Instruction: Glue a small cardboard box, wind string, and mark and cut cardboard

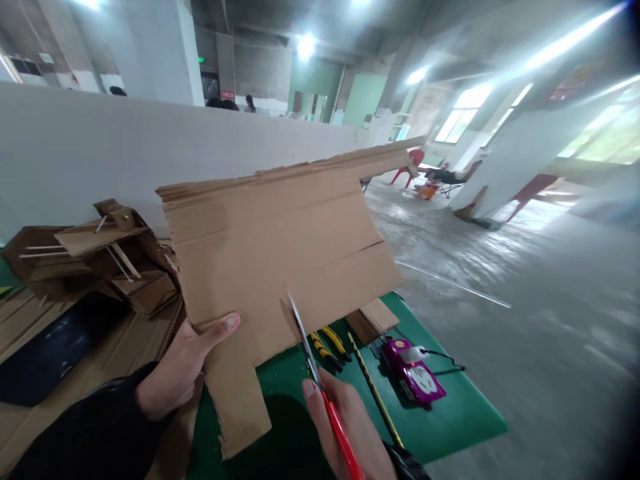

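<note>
A large, irregular sheet of cardboard (280,247) is held up in front of me, tilted, with a narrow strip sticking out at its upper right. My left hand (185,360) grips its lower left part, thumb flat on the near face and fingers behind. In my right hand (345,420) are red-handled scissors (313,360). One blade lies over the near face of the cardboard, rising from its lower edge; the other blade is mostly hidden. Just beyond my right hand lie yellow-and-black handled pliers (330,347) and a thin yellowish stick (373,387).
On the green tabletop (460,420) sit a purple power strip (413,373) with a black cord and a small cardboard piece (375,317). A cardboard construction with sticks (110,253) and a black panel (60,347) are at left. A white partition (75,147) stands behind. A person reclines far right.
</note>
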Available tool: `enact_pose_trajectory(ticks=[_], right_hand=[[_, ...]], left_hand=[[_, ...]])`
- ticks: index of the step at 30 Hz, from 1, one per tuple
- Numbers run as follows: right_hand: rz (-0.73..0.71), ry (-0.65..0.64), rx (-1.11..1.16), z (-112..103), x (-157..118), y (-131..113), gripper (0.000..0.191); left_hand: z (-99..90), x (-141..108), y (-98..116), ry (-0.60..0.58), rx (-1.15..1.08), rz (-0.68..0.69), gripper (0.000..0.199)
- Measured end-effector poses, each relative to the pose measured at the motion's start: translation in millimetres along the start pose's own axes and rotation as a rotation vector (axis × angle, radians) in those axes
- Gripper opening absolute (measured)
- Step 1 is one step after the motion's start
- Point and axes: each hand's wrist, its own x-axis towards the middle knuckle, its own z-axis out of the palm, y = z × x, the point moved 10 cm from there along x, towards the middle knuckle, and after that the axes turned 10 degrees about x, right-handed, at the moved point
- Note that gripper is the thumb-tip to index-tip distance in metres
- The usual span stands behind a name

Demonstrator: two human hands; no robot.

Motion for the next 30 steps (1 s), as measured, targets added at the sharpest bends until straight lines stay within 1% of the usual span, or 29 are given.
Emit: enact_pose_trajectory(ticks=[3,4,7,14,17,20,23,26,30], right_hand=[[0.056,-0.039,0.008,4,0,4,0.045],[0.062,-0.035,0.013,3,0,5,0.045],[0.059,-0.04,0.038,4,2,9,0.045],[0.047,-0.114,0.037,12,3,24,0.039],[0.03,-0.128,0.019,13,3,24,0.036],[0.023,-0.15,-0.011,12,2,23,0.036],[0.003,-0.177,-0.035,12,1,19,0.037],[-0.026,-0.178,-0.051,12,1,14,0.041],[-0.05,-0.172,-0.052,12,1,10,0.044]], left_hand=[[0.0,0,-1,0.004,0.01,-0.003,0.053],[-0.5,0,-1,0.009,0.013,-0.004,0.053],[-1.5,0,-2,0.017,0.008,-0.007,0.054],[-4.7,2,-3,0.029,0.016,0.002,0.059],[-5.6,4,-3,0.023,0.031,0.013,0.058],[-5.2,5,-5,0.017,0.051,-0.004,0.055],[-6.3,5,-5,0.03,0.067,-0.007,0.058],[-3.6,6,-5,-0.007,0.058,0.001,0.063],[-2.0,6,-10,-0.037,0.054,-0.003,0.063]])
